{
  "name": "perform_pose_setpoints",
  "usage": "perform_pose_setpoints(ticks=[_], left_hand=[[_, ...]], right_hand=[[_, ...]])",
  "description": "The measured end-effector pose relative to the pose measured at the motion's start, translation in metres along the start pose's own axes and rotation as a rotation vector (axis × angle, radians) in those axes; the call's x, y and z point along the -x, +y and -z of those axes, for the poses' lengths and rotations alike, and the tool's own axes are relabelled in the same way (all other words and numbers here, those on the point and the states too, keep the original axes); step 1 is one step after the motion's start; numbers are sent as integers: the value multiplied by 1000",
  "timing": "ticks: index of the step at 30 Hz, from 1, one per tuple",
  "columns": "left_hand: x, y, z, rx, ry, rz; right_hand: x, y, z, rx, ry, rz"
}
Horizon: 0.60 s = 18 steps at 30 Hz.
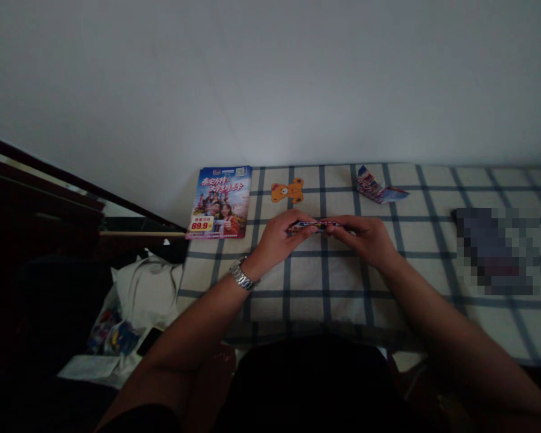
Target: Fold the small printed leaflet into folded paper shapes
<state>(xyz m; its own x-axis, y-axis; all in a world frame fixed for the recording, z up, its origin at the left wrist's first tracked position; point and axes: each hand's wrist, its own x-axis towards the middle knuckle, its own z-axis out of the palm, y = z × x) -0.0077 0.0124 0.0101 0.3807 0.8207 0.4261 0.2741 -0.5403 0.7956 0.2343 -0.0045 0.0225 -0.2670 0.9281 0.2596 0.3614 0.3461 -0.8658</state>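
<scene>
My left hand [277, 237] and my right hand [365, 237] meet over the checked tablecloth [324, 282], each pinching one end of a narrow folded strip of colourful printed paper [315, 225]. The strip lies flat between my fingertips, just above the cloth. A metal watch [242, 275] sits on my left wrist. Both hands have their fingers closed on the paper.
A colourful flyer [220, 201] lies at the table's far left corner. An orange bear-shaped cutout [287, 190] sits behind my hands. A folded paper piece [377, 186] rests at the far right. A blurred dark object [496, 249] is on the right. White bags [139, 288] lie left of the table.
</scene>
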Motion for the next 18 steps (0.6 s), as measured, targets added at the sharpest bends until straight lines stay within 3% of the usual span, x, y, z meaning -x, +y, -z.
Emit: perform_pose_setpoints(ticks=[8,18], left_hand=[[0,5,0,0,-4,33],[2,1,-4,-3,12,38]], right_hand=[[0,4,0,-71,-23,-70],[0,3,-5,15,-11,1]])
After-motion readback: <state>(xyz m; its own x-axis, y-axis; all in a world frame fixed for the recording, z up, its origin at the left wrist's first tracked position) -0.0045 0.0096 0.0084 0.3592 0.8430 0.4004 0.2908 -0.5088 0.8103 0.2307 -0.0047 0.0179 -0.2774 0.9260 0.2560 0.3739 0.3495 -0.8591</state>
